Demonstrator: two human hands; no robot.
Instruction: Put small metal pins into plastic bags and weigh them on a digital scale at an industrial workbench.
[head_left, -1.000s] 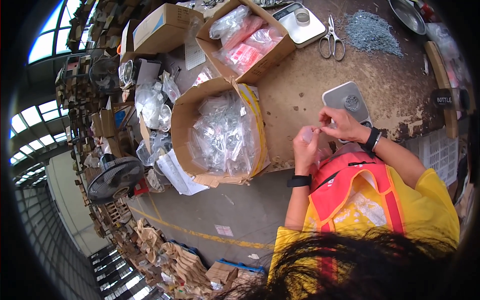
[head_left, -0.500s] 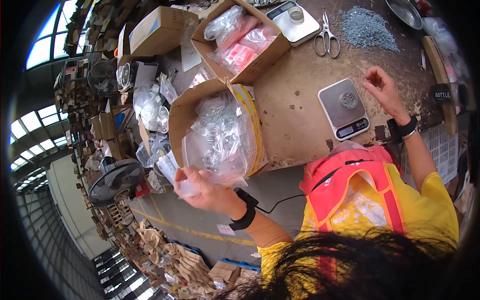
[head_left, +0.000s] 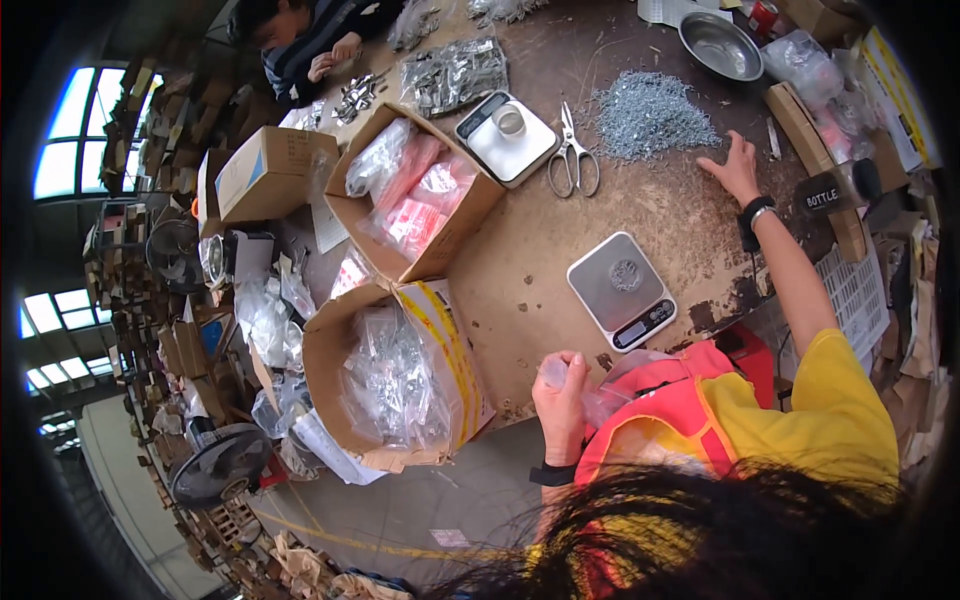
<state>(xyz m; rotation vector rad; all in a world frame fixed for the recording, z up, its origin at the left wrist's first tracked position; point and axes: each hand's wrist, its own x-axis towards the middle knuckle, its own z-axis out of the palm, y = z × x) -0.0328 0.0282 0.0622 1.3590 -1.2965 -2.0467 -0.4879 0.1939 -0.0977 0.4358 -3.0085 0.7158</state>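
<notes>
My left hand (head_left: pixel 560 405) is closed on a clear plastic bag (head_left: pixel 604 402), close to the table's front edge. Just beyond it lies a small digital scale (head_left: pixel 595 284) with a little heap of metal screws (head_left: pixel 625 275) on its plate. My right hand (head_left: pixel 736 168) reaches over the table with fingers apart and nothing in them, beside a large pile of small silvery screws (head_left: pixel 655 115). Left of my left hand, an open cardboard box (head_left: pixel 462 360) holds many small clear bags with parts inside.
A second cardboard box (head_left: pixel 470 225) contains pink and clear bags. Behind it are another scale (head_left: pixel 528 150) with a round cup, scissors (head_left: pixel 572 165) and a metal bowl (head_left: pixel 722 48). A co-worker's hands (head_left: pixel 335 55) are at the far left. A fan (head_left: pixel 218 465) stands left.
My left hand has moved right, from the box of clear bags to near my body, with a plastic bag. My right hand has moved forward from beside the scale toward the screw pile. The view has shifted.
</notes>
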